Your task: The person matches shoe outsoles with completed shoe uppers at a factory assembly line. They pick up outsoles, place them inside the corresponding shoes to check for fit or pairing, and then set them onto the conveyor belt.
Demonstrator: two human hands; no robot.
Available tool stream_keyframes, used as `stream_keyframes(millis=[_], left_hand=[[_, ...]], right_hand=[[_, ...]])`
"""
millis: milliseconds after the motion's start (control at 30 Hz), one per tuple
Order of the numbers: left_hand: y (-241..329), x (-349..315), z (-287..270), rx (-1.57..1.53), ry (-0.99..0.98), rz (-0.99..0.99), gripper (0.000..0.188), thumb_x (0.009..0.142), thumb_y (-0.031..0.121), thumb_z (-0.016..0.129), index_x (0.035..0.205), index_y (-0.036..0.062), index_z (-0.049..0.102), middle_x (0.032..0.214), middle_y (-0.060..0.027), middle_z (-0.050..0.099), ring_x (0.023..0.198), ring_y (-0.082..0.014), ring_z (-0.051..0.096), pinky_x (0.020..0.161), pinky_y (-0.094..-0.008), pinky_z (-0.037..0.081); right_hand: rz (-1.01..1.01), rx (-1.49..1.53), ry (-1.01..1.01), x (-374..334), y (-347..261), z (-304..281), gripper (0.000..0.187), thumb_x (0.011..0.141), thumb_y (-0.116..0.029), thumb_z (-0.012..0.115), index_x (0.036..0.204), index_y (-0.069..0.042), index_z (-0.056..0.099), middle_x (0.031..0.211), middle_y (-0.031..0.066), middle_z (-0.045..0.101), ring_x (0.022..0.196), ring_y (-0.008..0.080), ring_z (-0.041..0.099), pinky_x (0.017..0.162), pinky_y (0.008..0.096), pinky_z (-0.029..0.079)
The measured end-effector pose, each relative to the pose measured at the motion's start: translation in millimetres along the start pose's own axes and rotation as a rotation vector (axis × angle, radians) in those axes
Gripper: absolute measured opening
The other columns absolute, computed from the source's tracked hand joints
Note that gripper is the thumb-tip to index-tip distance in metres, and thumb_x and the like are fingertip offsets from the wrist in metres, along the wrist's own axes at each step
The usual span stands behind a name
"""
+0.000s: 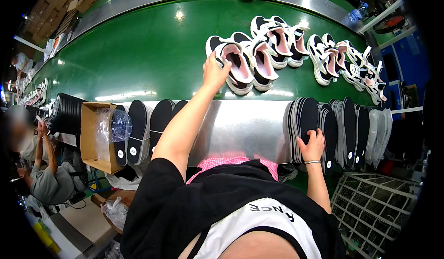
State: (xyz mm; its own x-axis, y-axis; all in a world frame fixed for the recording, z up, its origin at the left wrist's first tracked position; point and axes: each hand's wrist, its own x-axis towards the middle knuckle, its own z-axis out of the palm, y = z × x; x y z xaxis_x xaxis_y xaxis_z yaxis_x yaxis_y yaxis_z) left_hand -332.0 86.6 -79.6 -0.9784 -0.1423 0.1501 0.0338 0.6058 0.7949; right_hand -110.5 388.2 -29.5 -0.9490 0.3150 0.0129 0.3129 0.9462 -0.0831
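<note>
My left hand [215, 73] grips the near side of a black and white sneaker [237, 67] with a pink lining, its thumb near the opening. The other sneaker of that pair [264, 67] stands just to the right. Both rest on the green conveyor belt [138, 51]. At the right of the metal ledge, my right hand [313, 146] closes its thumb and fingers around the lower part of the top black insole [305, 113] on a stack. A second insole stack [328, 139] lies right beside those fingers.
More sneakers [323, 62] stand along the belt to the right. Further insole stacks [344, 129] and a cardboard box [95, 139] holding clear plastic line the metal ledge [240, 125]. A wire basket [370, 208] is at lower right. A co-worker [53, 176] sits at far left.
</note>
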Motion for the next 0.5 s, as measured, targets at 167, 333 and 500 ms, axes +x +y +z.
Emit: stream_keyframes(millis=[167,333,500], left_hand=[[8.6,36.3,-7.4,-0.317,-0.123,0.102,0.036,0.077,0.03,0.049,0.097,0.0003,0.054,0.09,-0.0174,0.058,0.085,-0.031,0.056,0.077,-0.0341,0.042],[1.9,55.1,3.9,-0.188,-0.136,-0.169,0.031,0.078,0.031,0.046,0.087,0.0045,0.059,0.08,-0.0148,0.06,0.077,-0.0288,0.058,0.069,-0.0338,0.043],[-6.2,36.9,-2.7,-0.262,-0.098,-0.252,0.031,0.077,0.032,0.049,0.085,0.0041,0.059,0.075,-0.0144,0.06,0.072,-0.0292,0.058,0.066,-0.0336,0.044]], right_hand=[[0.127,0.143,-0.158,5.1,-0.2,-5.7,0.038,0.062,-0.024,0.067,0.09,-0.005,0.05,0.096,0.0121,0.052,0.09,0.0296,0.049,0.078,0.0399,0.038],[-0.112,0.268,0.196,13.3,-1.1,-32.0,0.022,0.063,-0.012,0.062,0.08,-0.002,0.051,0.09,0.0146,0.052,0.086,0.0313,0.051,0.076,0.0361,0.04],[-0.644,0.175,0.098,72.3,-112.7,-77.4,0.01,0.062,-0.011,0.059,0.069,-0.006,0.055,0.089,0.011,0.053,0.081,0.0266,0.053,0.067,0.0343,0.045]])
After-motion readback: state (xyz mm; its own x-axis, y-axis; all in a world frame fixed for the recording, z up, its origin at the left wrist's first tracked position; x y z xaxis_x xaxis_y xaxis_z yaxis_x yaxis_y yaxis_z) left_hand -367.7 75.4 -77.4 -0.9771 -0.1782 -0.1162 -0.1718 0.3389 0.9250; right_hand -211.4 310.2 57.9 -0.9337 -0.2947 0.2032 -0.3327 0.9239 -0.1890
